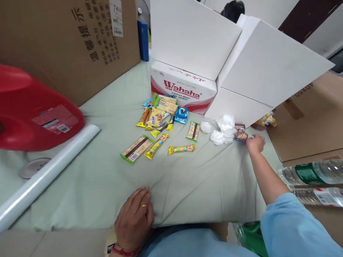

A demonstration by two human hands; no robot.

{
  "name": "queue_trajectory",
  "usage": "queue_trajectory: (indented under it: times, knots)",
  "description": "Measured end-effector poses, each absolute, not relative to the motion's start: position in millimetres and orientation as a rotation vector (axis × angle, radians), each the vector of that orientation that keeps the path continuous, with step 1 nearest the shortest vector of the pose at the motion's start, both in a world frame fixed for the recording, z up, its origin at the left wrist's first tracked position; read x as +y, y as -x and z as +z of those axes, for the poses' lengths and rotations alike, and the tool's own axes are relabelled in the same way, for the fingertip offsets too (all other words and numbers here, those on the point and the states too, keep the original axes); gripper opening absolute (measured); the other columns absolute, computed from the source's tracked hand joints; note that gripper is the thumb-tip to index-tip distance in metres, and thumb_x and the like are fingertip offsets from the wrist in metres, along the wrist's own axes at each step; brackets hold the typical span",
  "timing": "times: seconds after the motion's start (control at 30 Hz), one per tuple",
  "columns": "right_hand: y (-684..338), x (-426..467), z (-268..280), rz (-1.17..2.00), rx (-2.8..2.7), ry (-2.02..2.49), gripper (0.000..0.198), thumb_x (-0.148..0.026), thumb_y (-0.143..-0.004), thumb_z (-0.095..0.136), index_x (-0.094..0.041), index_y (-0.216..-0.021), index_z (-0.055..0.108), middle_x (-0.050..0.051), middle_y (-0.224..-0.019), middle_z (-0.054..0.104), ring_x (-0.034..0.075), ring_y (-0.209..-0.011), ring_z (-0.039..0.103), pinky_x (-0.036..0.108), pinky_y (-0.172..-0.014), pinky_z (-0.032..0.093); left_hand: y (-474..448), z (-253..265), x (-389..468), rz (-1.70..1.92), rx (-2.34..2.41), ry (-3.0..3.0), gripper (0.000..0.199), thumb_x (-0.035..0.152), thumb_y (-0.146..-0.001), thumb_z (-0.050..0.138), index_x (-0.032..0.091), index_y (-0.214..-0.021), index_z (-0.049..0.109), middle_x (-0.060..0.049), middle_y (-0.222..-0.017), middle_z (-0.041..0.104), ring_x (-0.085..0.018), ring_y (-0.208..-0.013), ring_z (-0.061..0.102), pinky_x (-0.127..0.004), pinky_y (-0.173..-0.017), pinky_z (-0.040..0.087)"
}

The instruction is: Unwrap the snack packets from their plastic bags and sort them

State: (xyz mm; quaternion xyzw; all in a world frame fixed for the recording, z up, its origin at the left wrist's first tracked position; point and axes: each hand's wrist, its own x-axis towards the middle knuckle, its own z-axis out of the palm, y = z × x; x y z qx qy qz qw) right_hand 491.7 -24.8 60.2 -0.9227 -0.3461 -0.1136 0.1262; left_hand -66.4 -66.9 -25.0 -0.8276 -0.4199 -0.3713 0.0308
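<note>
My right hand (255,143) is stretched out to the far right of the cloth. Its fingers close on the end of a small brown snack packet (241,136), and a second dark packet (239,127) lies just behind. Crumpled clear plastic bags (222,129) sit beside these. Palm down near the front edge rests my left hand (133,219), its fingers curled together with nothing visible in them. Beyond it lie a large green-and-cream wafer pack (137,148), two yellow snack bars (156,145) (181,149) and a smaller wafer pack (193,131).
A pile of mixed snacks (156,117) leans near a Wahaba-style white-and-red carton (183,87). White panels (243,63) rise behind. A red jug (29,109) and white roll (44,177) stand left. Plastic bottles (320,172) lie right, by a cardboard box (314,117).
</note>
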Motion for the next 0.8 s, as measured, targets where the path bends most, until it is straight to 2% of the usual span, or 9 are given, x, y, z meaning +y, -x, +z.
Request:
queue_trajectory:
  times: [0.07, 0.17, 0.33, 0.47, 0.53, 0.63, 0.7, 0.8]
  knots:
    - [-477.8, -12.3, 69.8, -0.396, -0.960, 2.628, 0.041, -0.016, -0.093, 0.036, -0.011, -0.124, 0.063, 0.022, -0.118, 0.063, 0.030, -0.112, 0.062, 0.044, -0.096, 0.048, 66.4, -24.7, -67.5, -1.140, -1.305, 2.542, 0.030, 0.005, -0.082, 0.059, 0.019, -0.108, 0.065, -0.010, -0.107, 0.076, -0.025, -0.103, 0.071, -0.037, -0.093, 0.054]
    - [-447.6, 21.2, 80.2, -0.372, -1.098, 2.506, 0.037, -0.020, -0.092, 0.040, -0.014, -0.117, 0.066, 0.016, -0.117, 0.067, 0.024, -0.108, 0.062, 0.034, -0.098, 0.045, 66.1, -24.3, -67.9, -1.138, -1.316, 2.540, 0.029, 0.006, -0.082, 0.059, 0.018, -0.107, 0.065, -0.010, -0.107, 0.076, -0.025, -0.103, 0.071, -0.037, -0.092, 0.053]
    - [-386.2, 83.5, 76.6, 0.008, -1.540, 2.321, 0.028, -0.025, -0.090, 0.052, -0.018, -0.109, 0.073, 0.010, -0.111, 0.072, 0.020, -0.097, 0.064, 0.029, -0.092, 0.045, 64.5, -23.0, -69.5, -1.138, -1.348, 2.548, 0.028, 0.004, -0.081, 0.058, 0.017, -0.105, 0.066, -0.011, -0.106, 0.075, -0.025, -0.105, 0.069, -0.037, -0.091, 0.053]
    - [-352.1, 101.3, 62.8, 0.187, -1.623, 2.319, 0.012, -0.021, -0.074, 0.072, -0.017, -0.086, 0.074, 0.010, -0.094, 0.073, 0.022, -0.087, 0.064, 0.029, -0.082, 0.045, 63.2, -21.3, -71.4, -1.140, -1.395, 2.543, 0.028, 0.004, -0.081, 0.056, 0.018, -0.103, 0.068, -0.010, -0.107, 0.075, -0.025, -0.106, 0.069, -0.038, -0.091, 0.054]
    - [-342.8, 96.4, 60.4, 0.215, -1.601, 2.314, 0.003, -0.018, -0.073, 0.071, -0.016, -0.076, 0.071, 0.009, -0.085, 0.072, 0.021, -0.082, 0.064, 0.030, -0.079, 0.045, 63.0, -21.7, -71.9, -1.123, -1.409, 2.545, 0.029, 0.003, -0.081, 0.056, 0.017, -0.104, 0.067, -0.010, -0.107, 0.075, -0.026, -0.106, 0.068, -0.038, -0.091, 0.054]
    - [-329.9, 72.1, 62.3, 0.202, -1.489, 2.228, 0.011, -0.025, -0.085, 0.061, -0.017, -0.085, 0.069, 0.006, -0.083, 0.069, 0.018, -0.076, 0.061, 0.028, -0.072, 0.046, 63.8, -23.0, -72.2, -1.136, -1.402, 2.562, 0.028, 0.003, -0.082, 0.056, 0.016, -0.104, 0.067, -0.010, -0.107, 0.074, -0.026, -0.106, 0.067, -0.039, -0.093, 0.054]
    - [-317.6, 46.8, 62.5, 0.366, -1.232, 1.984, 0.018, -0.036, -0.088, 0.062, -0.020, -0.092, 0.065, 0.001, -0.078, 0.063, 0.013, -0.063, 0.054, 0.024, -0.058, 0.042, 64.9, -21.6, -72.2, -1.188, -1.420, 2.594, 0.026, 0.004, -0.084, 0.057, 0.017, -0.105, 0.066, -0.010, -0.109, 0.073, -0.026, -0.108, 0.066, -0.040, -0.095, 0.053]
    - [-292.8, 5.2, 55.7, 0.795, -0.768, 1.450, 0.033, -0.043, -0.074, 0.079, -0.024, -0.091, 0.058, -0.008, -0.067, 0.049, 0.007, -0.047, 0.037, 0.017, -0.041, 0.028, 64.0, -9.5, -69.9, -1.376, -1.523, 2.635, 0.021, 0.008, -0.089, 0.056, 0.020, -0.104, 0.065, -0.009, -0.110, 0.069, -0.025, -0.110, 0.064, -0.041, -0.097, 0.053]
